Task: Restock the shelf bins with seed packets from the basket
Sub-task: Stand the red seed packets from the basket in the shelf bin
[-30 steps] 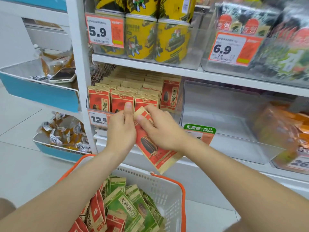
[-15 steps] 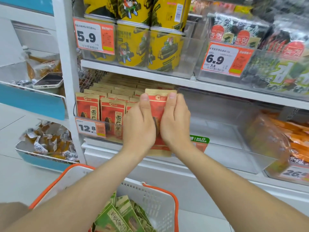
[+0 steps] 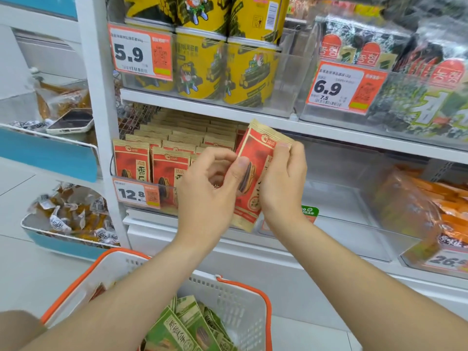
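A red seed packet (image 3: 255, 158) is held upright and a little tilted in front of the middle shelf. My right hand (image 3: 282, 183) grips its right edge, fingers curled over the top corner. My left hand (image 3: 210, 191) pinches its left side with the thumb on the front. Behind the hands, a clear shelf bin (image 3: 141, 188) is packed with rows of the same red packets (image 3: 131, 160). Below, a white basket with orange handles (image 3: 240, 307) holds green seed packets (image 3: 187, 328).
A clear empty bin (image 3: 349, 198) sits to the right of the red-packet bin. Orange snack bags (image 3: 435, 206) fill the far right. Yellow cans (image 3: 202, 64) and seaweed packs (image 3: 379, 46) stand on the shelf above. A phone (image 3: 71, 121) lies in a side bin at left.
The packet has tilted and shifted right, and my left hand has loosened from a full grip at the top to a thumb pinch on the packet's side. The view moved closer.
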Motion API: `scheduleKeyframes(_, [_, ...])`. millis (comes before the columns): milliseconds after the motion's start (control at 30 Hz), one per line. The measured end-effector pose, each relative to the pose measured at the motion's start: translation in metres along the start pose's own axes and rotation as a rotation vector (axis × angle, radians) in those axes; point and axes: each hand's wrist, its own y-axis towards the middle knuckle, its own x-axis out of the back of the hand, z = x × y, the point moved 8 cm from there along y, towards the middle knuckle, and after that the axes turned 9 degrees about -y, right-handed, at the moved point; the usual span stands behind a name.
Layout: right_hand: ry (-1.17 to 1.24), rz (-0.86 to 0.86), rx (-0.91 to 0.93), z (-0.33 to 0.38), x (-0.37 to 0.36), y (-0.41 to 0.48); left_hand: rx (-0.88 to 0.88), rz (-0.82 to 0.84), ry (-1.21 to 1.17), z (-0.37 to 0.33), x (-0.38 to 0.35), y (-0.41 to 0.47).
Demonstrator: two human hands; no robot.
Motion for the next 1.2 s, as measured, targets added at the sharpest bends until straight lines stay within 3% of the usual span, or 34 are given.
scheduleKeyframes(67, [-0.035, 0.041, 0.171, 0.017, 0.009, 0.006, -0.023, 0.056, 0.034, 0.003, 0.008, 0.010])
scheduleKeyframes(133, [-0.172, 0.148, 0.465, 0.034, 0.009, 0.009, -0.031, 0.112, 0.118, 0.006, 0.016, 0.016])
scheduleKeyframes(200, [-0.328, 0.359, 0.684, 0.038, -0.004, 0.001, -0.005, 0.194, 0.146, 0.009, 0.016, 0.016])
scheduleKeyframes(267, [-0.376, 0.611, 0.599, 0.022, -0.017, -0.004, -0.001, 0.269, 0.202, 0.010, 0.015, 0.015])
scheduleKeyframes(367, [-0.333, 0.737, 0.478, 0.006, -0.023, -0.002, 0.015, 0.211, 0.229, 0.010, 0.027, 0.020])
scheduleKeyframes(467, [-0.240, 0.733, 0.406, 0.006, -0.020, 0.005, 0.057, 0.098, 0.163, 0.013, 0.042, 0.023])
scheduleKeyframes(633, [-0.122, 0.647, 0.217, -0.004, -0.013, 0.016, 0.291, 0.144, -0.022, 0.034, 0.039, 0.020])
scheduleKeyframes(700, [-0.143, 0.691, 0.241, -0.003, -0.015, 0.015, 0.340, 0.121, -0.058, 0.037, 0.040, 0.019])
scheduleKeyframes(767, [-0.203, 0.759, 0.299, 0.001, -0.019, 0.009, 0.364, 0.132, -0.063, 0.037, 0.038, 0.019])
scheduleKeyframes(833, [-0.174, 0.781, 0.246, -0.001, -0.020, 0.010, 0.382, 0.149, -0.067, 0.036, 0.036, 0.018])
scheduleKeyframes(1033, [-0.085, 0.722, 0.136, -0.005, -0.019, 0.012, 0.402, 0.088, -0.075, 0.038, 0.031, 0.016])
scheduleKeyframes(1200, [-0.067, 0.656, 0.070, -0.008, -0.011, 0.017, 0.445, -0.004, -0.249, 0.045, 0.036, 0.018])
